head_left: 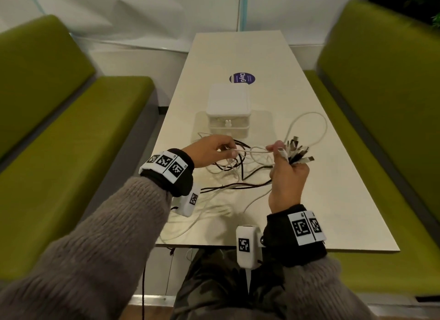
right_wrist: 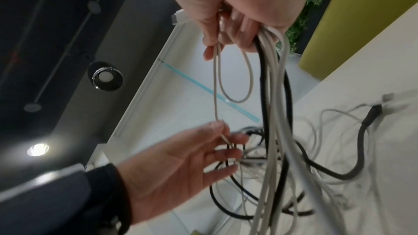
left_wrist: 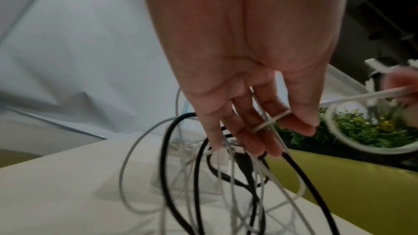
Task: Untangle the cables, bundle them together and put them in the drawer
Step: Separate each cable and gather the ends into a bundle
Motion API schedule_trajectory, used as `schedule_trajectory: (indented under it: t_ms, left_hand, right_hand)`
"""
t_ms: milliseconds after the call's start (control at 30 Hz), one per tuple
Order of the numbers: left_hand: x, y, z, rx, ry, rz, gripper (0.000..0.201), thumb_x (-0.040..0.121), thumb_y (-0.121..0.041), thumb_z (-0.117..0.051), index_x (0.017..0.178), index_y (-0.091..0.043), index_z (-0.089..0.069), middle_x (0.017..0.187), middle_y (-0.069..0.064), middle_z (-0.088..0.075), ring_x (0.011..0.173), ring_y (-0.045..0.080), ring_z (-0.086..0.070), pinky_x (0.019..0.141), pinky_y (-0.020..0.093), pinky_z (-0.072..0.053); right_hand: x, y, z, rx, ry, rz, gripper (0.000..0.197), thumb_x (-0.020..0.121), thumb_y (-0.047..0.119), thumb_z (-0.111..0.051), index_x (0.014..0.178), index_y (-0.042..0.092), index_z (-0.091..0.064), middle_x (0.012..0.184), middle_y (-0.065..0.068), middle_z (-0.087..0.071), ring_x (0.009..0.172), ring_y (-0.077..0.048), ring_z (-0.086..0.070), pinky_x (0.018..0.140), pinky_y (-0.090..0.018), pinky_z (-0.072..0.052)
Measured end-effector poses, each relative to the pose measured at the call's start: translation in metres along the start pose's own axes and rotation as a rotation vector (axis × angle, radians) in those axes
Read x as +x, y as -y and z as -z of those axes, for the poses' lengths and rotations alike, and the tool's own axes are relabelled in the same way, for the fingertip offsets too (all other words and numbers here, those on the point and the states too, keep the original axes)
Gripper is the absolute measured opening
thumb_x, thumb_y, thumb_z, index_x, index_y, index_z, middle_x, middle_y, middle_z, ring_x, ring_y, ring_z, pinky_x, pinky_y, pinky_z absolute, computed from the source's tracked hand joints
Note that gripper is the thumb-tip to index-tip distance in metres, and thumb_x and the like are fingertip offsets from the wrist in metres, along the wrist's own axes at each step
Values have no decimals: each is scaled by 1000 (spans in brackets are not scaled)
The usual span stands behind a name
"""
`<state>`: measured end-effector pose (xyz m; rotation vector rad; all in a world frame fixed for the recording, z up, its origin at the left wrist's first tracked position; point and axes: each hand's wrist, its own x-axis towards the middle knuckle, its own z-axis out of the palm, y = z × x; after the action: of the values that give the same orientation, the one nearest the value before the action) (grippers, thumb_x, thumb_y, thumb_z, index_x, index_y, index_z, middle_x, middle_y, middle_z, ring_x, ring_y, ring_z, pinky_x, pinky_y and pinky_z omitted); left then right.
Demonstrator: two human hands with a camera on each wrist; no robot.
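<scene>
A tangle of black and white cables [head_left: 228, 174] lies on the pale table [head_left: 333, 200] in front of a small white drawer box [head_left: 228, 112], whose drawers look closed. My right hand [head_left: 283, 153] is raised and grips a bunch of cable ends, the plugs [head_left: 300, 150] fanning out past my fingers. The gripped strands [right_wrist: 271, 96] hang from my right hand [right_wrist: 237, 29] to the table. My left hand [head_left: 229, 150] pinches one white cable [head_left: 252, 150] that runs across to my right hand. That cable [left_wrist: 271, 119] crosses my left fingertips [left_wrist: 303, 128], and other loops [left_wrist: 203, 185] dangle below.
Green padded benches [head_left: 71, 165] [head_left: 392, 105] flank the narrow table. A round purple sticker [head_left: 242, 78] sits behind the drawer box. The table's near edge [head_left: 262, 247] is close to my wrists, and some cable hangs over it at the left. A white wall closes the far end.
</scene>
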<state>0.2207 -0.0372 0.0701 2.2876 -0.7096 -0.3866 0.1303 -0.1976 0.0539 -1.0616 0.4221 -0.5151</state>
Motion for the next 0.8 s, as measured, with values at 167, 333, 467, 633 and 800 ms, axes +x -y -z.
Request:
schedule_trajectory:
  t_ms: [167, 333, 467, 633, 800]
  left_hand:
    - [-4, 16, 13, -38, -15, 90, 12, 94, -26, -53, 100, -16, -56, 91, -11, -58, 81, 4, -52, 66, 1, -37]
    - [-8, 29, 14, -36, -11, 127, 15, 97, -26, -47, 98, -14, -56, 93, -7, -62, 87, 8, -55, 76, 20, -39]
    - [-7, 25, 13, -6, -45, 96, 14, 98, -26, -44, 98, -18, -55, 92, -8, -58, 85, -1, -51, 81, 22, -35]
    - [-4, 7, 4, -54, -44, 2, 12, 96, -29, -47, 94, -21, -55, 95, -10, -59, 91, -3, -51, 84, 4, -32]
    - [3, -3, -6, 29, -52, -76, 18, 95, -32, -50, 99, -18, -59, 98, -6, -54, 93, 0, -46, 83, 16, -34]
  right_hand:
    - [7, 5, 18, 106, -151, 53, 19, 93, 13, -59, 75, 13, -65, 75, 7, -64, 72, -4, -44, 73, -21, -32]
    - [22, -3, 31, 120, -296, 93, 16, 91, 25, -59, 78, 19, -67, 87, 2, -68, 87, -16, -45, 85, -36, -31]
    - [27, -9, 30, -10, -209, 0, 14, 90, 22, -62, 78, 17, -67, 86, 4, -61, 76, -7, -46, 78, -26, -34]
    - [17, -16, 13, -322, 28, -23, 24, 80, 37, -74, 87, 14, -72, 77, 9, -67, 72, -3, -61, 69, -21, -42]
    - [7, -13, -4, -570, 200, -32, 38, 72, 55, -75, 78, 19, -68, 63, 9, -62, 60, -9, -57, 59, -25, -44]
